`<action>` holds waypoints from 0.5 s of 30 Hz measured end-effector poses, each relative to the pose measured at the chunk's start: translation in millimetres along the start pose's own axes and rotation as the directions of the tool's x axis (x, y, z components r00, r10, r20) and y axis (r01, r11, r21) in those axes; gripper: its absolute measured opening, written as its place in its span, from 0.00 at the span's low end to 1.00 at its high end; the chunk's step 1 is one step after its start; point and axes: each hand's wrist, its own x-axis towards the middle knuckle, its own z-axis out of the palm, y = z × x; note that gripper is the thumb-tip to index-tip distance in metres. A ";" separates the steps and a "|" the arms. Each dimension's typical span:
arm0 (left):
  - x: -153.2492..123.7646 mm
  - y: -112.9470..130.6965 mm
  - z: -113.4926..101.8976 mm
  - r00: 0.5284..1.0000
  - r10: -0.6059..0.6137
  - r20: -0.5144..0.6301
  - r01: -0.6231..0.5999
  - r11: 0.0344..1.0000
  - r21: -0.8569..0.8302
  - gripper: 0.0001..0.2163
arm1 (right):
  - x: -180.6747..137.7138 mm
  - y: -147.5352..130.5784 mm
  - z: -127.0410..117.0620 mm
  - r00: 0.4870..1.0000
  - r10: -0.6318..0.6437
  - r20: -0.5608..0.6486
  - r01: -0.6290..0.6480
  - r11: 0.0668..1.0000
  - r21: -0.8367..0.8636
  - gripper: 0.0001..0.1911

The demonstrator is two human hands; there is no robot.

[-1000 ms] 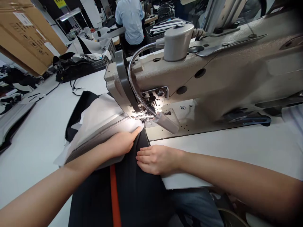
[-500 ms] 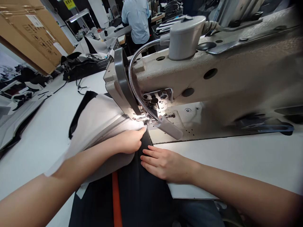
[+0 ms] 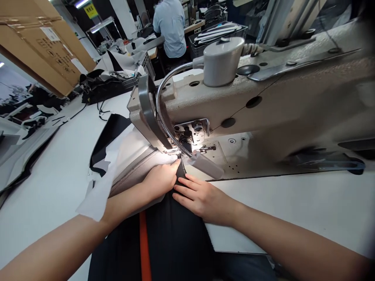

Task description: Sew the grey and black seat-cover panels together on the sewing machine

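Observation:
A large beige sewing machine [image 3: 263, 101] fills the right of the view, its small lamp [image 3: 205, 164] lighting the needle area [image 3: 179, 154]. Under the needle lies a pale grey fabric piece [image 3: 131, 164] stacked on black fabric [image 3: 172, 234] with an orange stripe [image 3: 144, 246]. My left hand [image 3: 159, 179] rests on the grey piece, its fingers curled and pressing the fabric edge right at the presser foot. My right hand [image 3: 199, 197] lies flat on the black fabric just in front of the needle, fingers stretched out and together.
The white table [image 3: 52, 175] spreads left and right [image 3: 307, 203]. Cardboard boxes [image 3: 38, 43] stand at the far left, with dark fabric piles [image 3: 99, 84] behind the machine. Another person in a light blue shirt [image 3: 170, 27] works at a far bench.
Both hands have slid forward toward the needle, and the grey and black fabric has fed further under the presser foot. The camera has moved slightly.

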 end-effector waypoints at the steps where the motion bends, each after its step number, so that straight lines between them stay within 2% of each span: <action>1: -5.3 0.8 1.0 1.000 -0.007 -0.022 0.008 0.999 0.039 0.20 | -0.2 -2.7 -2.9 0.998 -0.042 0.051 0.039 0.997 0.060 0.23; 3: -24.2 -1.2 5.2 0.997 0.009 -0.076 0.001 0.991 0.137 0.24 | 0.1 -11.2 -7.5 0.977 -0.158 0.144 0.128 0.972 0.195 0.29; 5: -53.5 -12.0 11.2 0.990 0.040 -0.132 -0.006 0.969 0.249 0.29 | 2.4 -21.3 -8.8 0.957 -0.218 0.193 0.156 0.944 0.291 0.33; 8: -107.6 -49.9 17.1 0.958 -0.005 -0.287 0.111 0.929 0.354 0.32 | 8.2 -31.6 -7.8 0.947 -0.185 0.261 0.083 0.930 0.359 0.40; 11: -161.1 -95.9 16.6 0.894 -0.121 -0.431 0.267 0.917 0.297 0.27 | 12.2 -31.0 -11.8 0.929 -0.176 0.327 0.011 0.894 0.448 0.44; 13: -192.5 -109.9 19.6 0.872 -0.217 -0.439 0.340 0.914 0.222 0.21 | 14.4 -26.3 -19.1 0.909 -0.228 0.349 -0.012 0.824 0.567 0.37; 14: -205.8 -108.0 24.1 0.884 -0.253 -0.392 0.339 0.926 0.166 0.19 | 16.9 -23.8 -23.4 0.906 -0.257 0.336 -0.019 0.769 0.639 0.32; 15: -217.0 -100.0 31.1 0.918 -0.247 -0.309 0.289 0.953 0.096 0.17 | 21.2 -21.7 -27.4 0.918 -0.256 0.302 -0.029 0.717 0.696 0.29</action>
